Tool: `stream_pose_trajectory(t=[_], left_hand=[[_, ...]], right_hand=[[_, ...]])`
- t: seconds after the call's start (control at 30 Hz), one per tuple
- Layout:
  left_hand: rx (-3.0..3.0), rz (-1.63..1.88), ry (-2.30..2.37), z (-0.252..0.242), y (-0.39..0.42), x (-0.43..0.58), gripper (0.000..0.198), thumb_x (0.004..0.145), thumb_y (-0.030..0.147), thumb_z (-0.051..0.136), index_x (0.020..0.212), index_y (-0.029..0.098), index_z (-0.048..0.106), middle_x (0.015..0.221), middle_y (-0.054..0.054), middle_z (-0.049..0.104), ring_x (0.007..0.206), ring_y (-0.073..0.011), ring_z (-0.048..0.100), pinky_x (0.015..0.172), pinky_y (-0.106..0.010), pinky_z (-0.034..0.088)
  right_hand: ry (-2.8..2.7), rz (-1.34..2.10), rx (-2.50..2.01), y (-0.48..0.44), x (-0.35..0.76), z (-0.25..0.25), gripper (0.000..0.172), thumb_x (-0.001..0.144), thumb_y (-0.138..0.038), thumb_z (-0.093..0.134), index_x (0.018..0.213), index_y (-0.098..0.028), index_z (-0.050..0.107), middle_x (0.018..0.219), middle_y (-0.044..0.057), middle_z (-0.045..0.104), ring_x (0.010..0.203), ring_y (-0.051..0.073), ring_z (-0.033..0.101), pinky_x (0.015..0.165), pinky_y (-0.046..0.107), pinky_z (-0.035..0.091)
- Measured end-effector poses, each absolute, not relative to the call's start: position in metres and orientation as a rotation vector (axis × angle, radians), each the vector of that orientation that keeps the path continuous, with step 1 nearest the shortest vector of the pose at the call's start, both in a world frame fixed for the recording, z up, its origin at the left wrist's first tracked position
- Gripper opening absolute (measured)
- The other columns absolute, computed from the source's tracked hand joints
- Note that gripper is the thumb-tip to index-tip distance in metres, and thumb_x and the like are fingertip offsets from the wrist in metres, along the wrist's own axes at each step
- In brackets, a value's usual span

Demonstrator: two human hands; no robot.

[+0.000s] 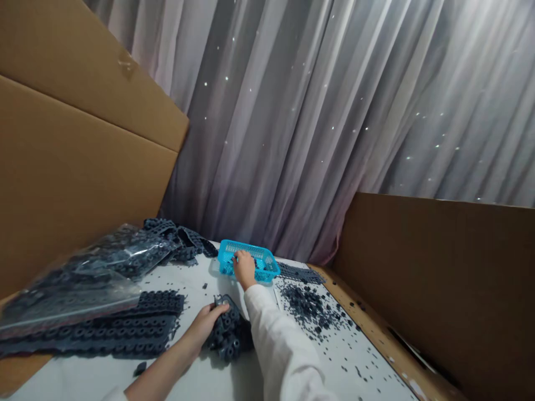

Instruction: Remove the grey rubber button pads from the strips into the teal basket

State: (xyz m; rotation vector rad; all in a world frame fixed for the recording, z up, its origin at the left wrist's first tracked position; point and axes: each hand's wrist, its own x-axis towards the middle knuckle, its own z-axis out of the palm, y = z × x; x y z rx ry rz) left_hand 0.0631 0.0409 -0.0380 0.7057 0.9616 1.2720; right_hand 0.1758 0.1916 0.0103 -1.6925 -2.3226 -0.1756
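Observation:
My right hand (244, 268), in a white sleeve, reaches forward into a small blue plastic basket (266, 262) at the back of the white table (200, 384). Its fingers curl down inside the basket, and whatever they hold is hidden. My left hand (205, 324) grips a bunched dark grey rubber sheet of small rings (228, 333) lying on the table close to me. The fingers wrap over the sheet's top edge.
Flat dark ring sheets (125, 329) and a clear plastic bag of more sheets (83, 278) lie at the left. Loose dark rubber bits (309, 305) are scattered right of the basket. Cardboard panels (434, 278) stand at both sides, a grey curtain (317, 122) behind.

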Motion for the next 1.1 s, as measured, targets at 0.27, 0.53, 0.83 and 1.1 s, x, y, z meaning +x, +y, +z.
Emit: stream_pose_trajectory(t=[0.27, 0.53, 0.83, 1.1], left_hand=[[0.797, 1.254, 0.998, -0.034, 0.037, 0.063, 0.010, 0.069, 0.024, 0.078, 0.072, 0.016, 0.072, 0.067, -0.007, 0.076, 0.077, -0.0282, 0.073, 0.080, -0.034, 0.056], [0.888, 1.235, 1.025, -0.035, 0.039, 0.063, 0.019, 0.067, 0.029, 0.081, 0.075, 0.014, 0.073, 0.072, -0.010, 0.077, 0.080, -0.0299, 0.072, 0.085, -0.037, 0.055], [0.975, 1.193, 0.987, -0.035, 0.040, 0.055, 0.050, 0.056, 0.051, 0.087, 0.087, 0.014, 0.075, 0.083, -0.009, 0.079, 0.082, -0.0276, 0.073, 0.084, -0.035, 0.055], [0.965, 1.250, 1.077, -0.041, 0.050, 0.049, 0.050, 0.055, 0.058, 0.084, 0.080, 0.016, 0.074, 0.081, -0.010, 0.079, 0.078, -0.0267, 0.074, 0.073, -0.032, 0.057]], right_hand=[[-2.431, 0.042, -1.729, 0.183, 0.138, 0.010, 0.042, 0.094, -0.036, 0.051, 0.130, -0.016, 0.054, 0.130, 0.016, 0.062, 0.121, 0.029, 0.056, 0.107, 0.052, 0.030], [-2.584, 0.066, -1.548, 0.147, 0.178, 0.012, 0.021, 0.087, -0.021, 0.058, 0.107, -0.018, 0.063, 0.110, 0.010, 0.071, 0.108, 0.026, 0.061, 0.103, 0.045, 0.032], [-2.320, 0.118, -1.478, 0.101, 0.271, -0.010, 0.027, 0.082, -0.005, 0.055, 0.101, -0.021, 0.067, 0.107, 0.007, 0.072, 0.110, 0.026, 0.059, 0.108, 0.049, 0.029], [-1.807, 0.184, -1.228, 0.067, 0.232, -0.030, 0.032, 0.093, -0.022, 0.046, 0.123, -0.017, 0.054, 0.128, 0.013, 0.060, 0.120, 0.023, 0.055, 0.102, 0.039, 0.043]])
